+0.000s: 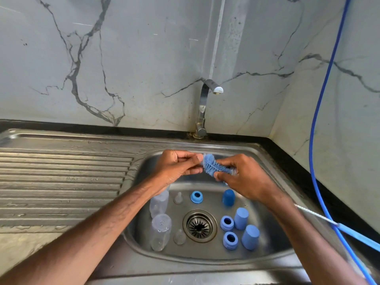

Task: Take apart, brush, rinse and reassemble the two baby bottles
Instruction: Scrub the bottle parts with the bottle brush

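Over the sink basin point(273, 229), my right hand point(244, 179) grips the blue bottle brush point(213, 167) just behind its bristle head. Its white wire and blue handle run off to the lower right. My left hand point(176, 167) pinches a small clear piece, seemingly a nipple point(205, 155), against the brush tip; most of the piece is hidden. On the basin floor lie two clear bottles point(159, 202) point(160, 231), two clear nipples point(178, 198) point(179, 236), three blue rings point(196, 196) point(227, 223) point(230, 240) and three blue caps point(228, 197) point(241, 218) point(250, 237).
The tap point(205, 103) stands behind the basin with its spout above my hands; no running water shows. The drain point(199, 226) sits mid-basin. A wet ribbed drainboard point(61, 177) lies to the left. A blue hose point(320, 120) hangs down the right wall.
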`<control>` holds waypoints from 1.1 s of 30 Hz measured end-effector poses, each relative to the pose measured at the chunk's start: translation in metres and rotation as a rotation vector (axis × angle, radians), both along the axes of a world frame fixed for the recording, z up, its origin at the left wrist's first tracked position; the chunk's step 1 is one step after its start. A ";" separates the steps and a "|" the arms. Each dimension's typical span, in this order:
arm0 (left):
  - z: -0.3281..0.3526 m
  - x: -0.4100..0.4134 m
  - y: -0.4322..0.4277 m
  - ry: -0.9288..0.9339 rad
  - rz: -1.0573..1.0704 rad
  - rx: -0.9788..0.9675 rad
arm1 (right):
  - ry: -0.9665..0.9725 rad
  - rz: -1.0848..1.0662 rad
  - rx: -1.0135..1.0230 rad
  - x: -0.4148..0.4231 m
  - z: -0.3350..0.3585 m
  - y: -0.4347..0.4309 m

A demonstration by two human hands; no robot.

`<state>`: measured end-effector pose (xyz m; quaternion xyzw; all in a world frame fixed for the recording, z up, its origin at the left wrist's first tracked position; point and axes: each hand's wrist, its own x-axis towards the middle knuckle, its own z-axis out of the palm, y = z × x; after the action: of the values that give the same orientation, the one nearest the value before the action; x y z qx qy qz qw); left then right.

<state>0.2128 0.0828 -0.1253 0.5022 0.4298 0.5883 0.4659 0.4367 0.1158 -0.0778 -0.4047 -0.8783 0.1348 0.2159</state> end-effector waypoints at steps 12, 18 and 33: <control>-0.008 0.009 0.000 0.148 0.050 -0.140 | -0.080 -0.013 0.237 0.000 -0.007 -0.001; -0.007 0.013 0.000 0.145 0.038 0.094 | -0.035 0.015 0.014 0.014 0.001 0.010; 0.001 0.011 -0.003 0.154 0.115 -0.101 | -0.189 -0.063 0.393 -0.004 0.003 -0.011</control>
<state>0.2236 0.0802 -0.1238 0.4963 0.5214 0.5512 0.4219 0.4328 0.1045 -0.0749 -0.3928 -0.8909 -0.0845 0.2116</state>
